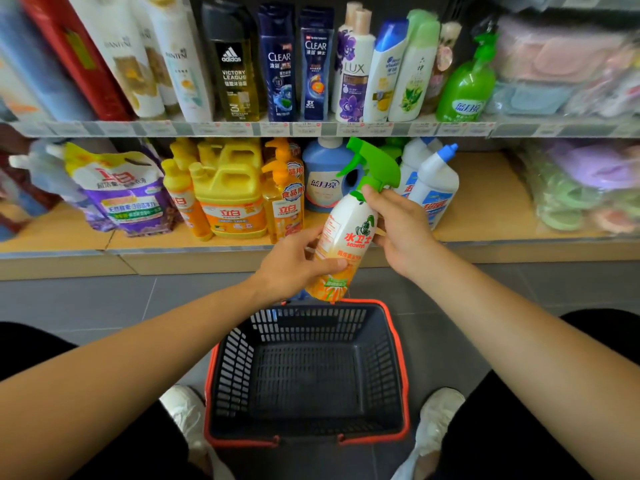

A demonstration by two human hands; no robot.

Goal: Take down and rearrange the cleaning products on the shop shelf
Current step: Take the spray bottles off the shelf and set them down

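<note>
Left hand point(294, 268) low, right hand point(403, 230) at the neck, both clasped round one spray bottle point(349, 230) above one basket point(239, 362).

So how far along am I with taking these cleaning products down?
Barely started. Nothing lies in the basket yet. In hand: the spray bottle, gripped by your left hand low on its body and your right hand at its neck, above the basket's far edge. Left: the yellow jug, blue bottle, white bottles and purple pouch stand on the lower shelf.
</note>
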